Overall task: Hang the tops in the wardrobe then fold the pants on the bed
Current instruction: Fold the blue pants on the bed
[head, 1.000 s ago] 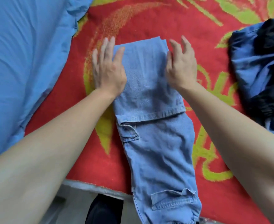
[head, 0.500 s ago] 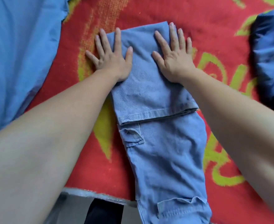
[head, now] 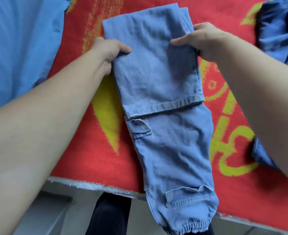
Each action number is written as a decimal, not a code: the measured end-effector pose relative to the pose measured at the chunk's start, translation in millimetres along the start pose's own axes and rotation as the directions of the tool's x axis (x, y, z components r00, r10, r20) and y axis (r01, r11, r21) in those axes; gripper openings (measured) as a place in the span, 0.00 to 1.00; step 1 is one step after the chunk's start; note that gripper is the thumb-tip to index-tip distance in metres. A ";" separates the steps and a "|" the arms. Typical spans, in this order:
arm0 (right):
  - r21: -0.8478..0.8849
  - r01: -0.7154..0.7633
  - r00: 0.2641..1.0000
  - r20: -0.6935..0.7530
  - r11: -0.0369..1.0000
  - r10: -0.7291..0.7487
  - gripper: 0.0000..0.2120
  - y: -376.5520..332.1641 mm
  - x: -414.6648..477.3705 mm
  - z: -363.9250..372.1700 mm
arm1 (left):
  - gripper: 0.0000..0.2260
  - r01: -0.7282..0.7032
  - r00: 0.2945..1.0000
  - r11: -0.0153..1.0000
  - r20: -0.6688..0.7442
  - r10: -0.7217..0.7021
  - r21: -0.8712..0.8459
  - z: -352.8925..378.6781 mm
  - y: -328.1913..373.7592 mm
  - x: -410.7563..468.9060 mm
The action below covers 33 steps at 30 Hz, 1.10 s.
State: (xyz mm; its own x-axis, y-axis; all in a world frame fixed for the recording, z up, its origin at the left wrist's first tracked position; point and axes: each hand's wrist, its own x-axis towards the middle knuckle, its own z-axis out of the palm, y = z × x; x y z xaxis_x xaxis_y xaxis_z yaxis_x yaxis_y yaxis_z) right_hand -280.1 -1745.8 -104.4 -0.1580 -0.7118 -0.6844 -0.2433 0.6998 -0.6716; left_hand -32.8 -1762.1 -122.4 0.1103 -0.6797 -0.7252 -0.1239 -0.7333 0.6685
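A red blanket (head: 92, 155) with yellow-green figures covers the bed (head: 89, 184) before me; a plain blue sheet (head: 21, 48) lies at its left; below its pale edge I see grey floor (head: 43, 212); the light is soft.

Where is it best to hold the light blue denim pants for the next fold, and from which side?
Grip the light blue denim pants at both long edges of the doubled upper part, from either side, thumbs on top, as the left hand and right hand do. Those edges lie free, so it should lift evenly.
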 end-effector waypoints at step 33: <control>-0.024 -0.260 0.962 0.073 0.965 0.261 0.17 282.4 -302.7 -18.2 | 0.24 0.134 0.985 0.931 -0.144 -0.089 0.339 27.1 -269.4 -332.4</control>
State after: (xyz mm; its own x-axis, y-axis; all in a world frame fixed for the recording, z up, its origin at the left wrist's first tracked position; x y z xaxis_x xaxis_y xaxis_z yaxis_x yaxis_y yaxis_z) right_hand -318.3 -1333.8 -81.7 -0.1461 -0.4977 -0.8550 -0.2167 0.8594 -0.4632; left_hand -62.8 -1338.2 -65.9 0.2621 -0.6067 -0.7505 -0.4352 -0.7684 0.4692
